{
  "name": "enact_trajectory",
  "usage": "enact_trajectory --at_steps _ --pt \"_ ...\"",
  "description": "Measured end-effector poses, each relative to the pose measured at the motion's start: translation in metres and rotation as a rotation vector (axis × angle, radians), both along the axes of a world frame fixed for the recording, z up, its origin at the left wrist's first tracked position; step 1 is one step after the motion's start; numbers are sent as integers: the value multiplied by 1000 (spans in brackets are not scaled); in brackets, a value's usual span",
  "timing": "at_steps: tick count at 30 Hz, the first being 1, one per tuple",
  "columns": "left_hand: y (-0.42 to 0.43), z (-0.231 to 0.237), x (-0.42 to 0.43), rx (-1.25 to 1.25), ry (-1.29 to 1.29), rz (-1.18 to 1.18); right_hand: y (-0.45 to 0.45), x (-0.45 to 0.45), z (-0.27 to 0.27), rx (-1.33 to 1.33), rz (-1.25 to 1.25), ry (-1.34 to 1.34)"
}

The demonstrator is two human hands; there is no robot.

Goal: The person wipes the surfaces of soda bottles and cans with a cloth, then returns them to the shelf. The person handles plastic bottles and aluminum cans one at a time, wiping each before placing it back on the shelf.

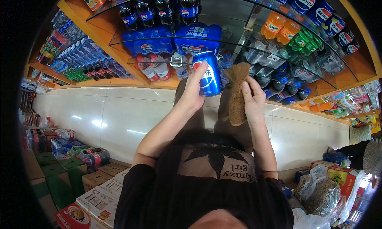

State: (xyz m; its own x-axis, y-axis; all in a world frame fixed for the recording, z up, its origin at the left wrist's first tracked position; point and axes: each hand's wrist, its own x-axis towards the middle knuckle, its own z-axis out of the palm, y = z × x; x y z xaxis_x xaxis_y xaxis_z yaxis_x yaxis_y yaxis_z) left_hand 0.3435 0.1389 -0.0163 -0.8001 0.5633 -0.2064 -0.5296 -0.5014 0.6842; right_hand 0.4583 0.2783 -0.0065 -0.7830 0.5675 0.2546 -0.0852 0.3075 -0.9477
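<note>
My left hand (195,88) is wrapped around a blue Pepsi can (211,79), its printed side turned up towards me. In my right hand (254,100) a brown cloth (238,102) hangs bunched, pinched between thumb and fingers. Can and cloth are side by side in front of my knees, a small gap between them. Right beyond them stands an orange-framed shelf unit with glass shelves (209,39). Shrink-wrapped blue Pepsi packs (198,38) sit on a shelf behind the can.
Dark cola bottles (189,9), orange soda bottles (273,26) and several cans (323,14) fill the shelves. A pale tiled floor (119,115) runs below. Cardboard boxes (101,175) are stacked behind me on the left, plastic-wrapped goods (319,193) on the right.
</note>
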Motion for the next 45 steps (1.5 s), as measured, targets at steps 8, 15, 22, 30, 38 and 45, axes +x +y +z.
enact_trajectory --at_steps 8,15,22,30,38,45 --pt "-3 1 -1 222 -168 -247 -41 -6 18 1005 56 175" --pt "-8 1 6 29 102 -131 -11 -17 -2 476 -32 118" --pt "1 -12 10 -106 302 -157 3 -15 24 653 -80 234" --pt "2 -18 10 -266 553 -148 -21 -18 26 973 105 223" --pt "-8 -1 13 -196 517 -182 28 -20 12 221 -69 18" --pt "0 -1 26 -367 752 -264 17 -18 47 724 231 102"
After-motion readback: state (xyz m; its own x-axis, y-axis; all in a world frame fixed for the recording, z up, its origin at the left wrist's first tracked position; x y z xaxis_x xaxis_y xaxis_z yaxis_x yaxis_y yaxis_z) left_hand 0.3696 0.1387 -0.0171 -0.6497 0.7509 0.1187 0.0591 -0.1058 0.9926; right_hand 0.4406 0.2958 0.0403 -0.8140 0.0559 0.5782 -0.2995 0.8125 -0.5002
